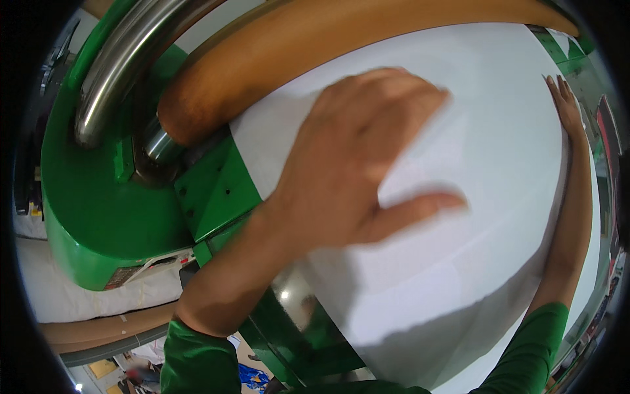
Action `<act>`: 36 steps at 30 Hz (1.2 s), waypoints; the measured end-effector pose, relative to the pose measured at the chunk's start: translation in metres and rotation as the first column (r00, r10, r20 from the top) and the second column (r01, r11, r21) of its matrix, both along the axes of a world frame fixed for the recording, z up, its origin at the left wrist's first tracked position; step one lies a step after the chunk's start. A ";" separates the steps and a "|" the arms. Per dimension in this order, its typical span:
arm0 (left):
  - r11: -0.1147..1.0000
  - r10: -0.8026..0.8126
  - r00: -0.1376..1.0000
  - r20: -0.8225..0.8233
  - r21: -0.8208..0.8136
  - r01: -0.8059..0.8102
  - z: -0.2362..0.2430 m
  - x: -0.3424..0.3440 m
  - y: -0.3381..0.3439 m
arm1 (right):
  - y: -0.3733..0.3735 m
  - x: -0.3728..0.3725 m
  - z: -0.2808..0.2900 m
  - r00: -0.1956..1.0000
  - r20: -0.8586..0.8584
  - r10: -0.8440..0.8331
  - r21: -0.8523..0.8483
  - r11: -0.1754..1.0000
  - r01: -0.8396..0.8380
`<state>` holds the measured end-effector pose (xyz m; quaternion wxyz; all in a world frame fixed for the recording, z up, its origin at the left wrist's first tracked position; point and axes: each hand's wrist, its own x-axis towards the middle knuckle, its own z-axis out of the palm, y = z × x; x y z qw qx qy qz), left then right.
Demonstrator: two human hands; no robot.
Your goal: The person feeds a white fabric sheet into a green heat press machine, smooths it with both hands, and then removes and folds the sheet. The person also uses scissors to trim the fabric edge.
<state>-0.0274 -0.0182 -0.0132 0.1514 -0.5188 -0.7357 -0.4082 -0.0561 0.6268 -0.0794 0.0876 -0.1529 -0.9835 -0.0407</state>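
Observation:
A wide white sheet [499, 157], cloth or paper, lies spread in front of me, its far edge against an orange-brown roller [282, 59]. My left hand [351, 154] is over the left part of the sheet, blurred by motion. Its thumb stands away from the fingers and nothing shows in its grasp; whether it touches the sheet I cannot tell. Far to the right, my right hand [568, 108] lies with straight fingers along the sheet's right side. The right forearm reaches up along that side.
A green machine housing [98, 210] stands at the left, carrying the roller's end and a shiny steel roller [131, 59]. Below my left forearm runs a green machine frame [289, 335] with a metal surface. Long brown tubes [111, 333] and white material lie at the lower left.

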 end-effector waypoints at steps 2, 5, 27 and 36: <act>0.966 0.186 0.982 -0.031 -0.179 -0.188 -0.008 -0.007 0.003 | -0.008 -0.002 0.002 0.997 -0.027 -0.072 -0.070 0.995 0.070; 0.830 0.355 0.931 -0.086 -0.430 -0.357 -0.019 -0.009 0.002 | -0.015 -0.002 0.005 0.998 0.034 -0.045 0.028 0.999 0.044; 0.533 0.521 0.811 -0.265 -0.641 -0.552 -0.027 0.013 -0.001 | -0.058 -0.005 0.006 0.991 -0.039 -0.127 0.083 0.988 0.130; 0.596 0.473 0.841 -0.264 -0.607 -0.526 -0.026 0.009 -0.006 | -0.083 -0.002 0.012 0.971 -0.088 -0.222 -0.041 0.975 0.219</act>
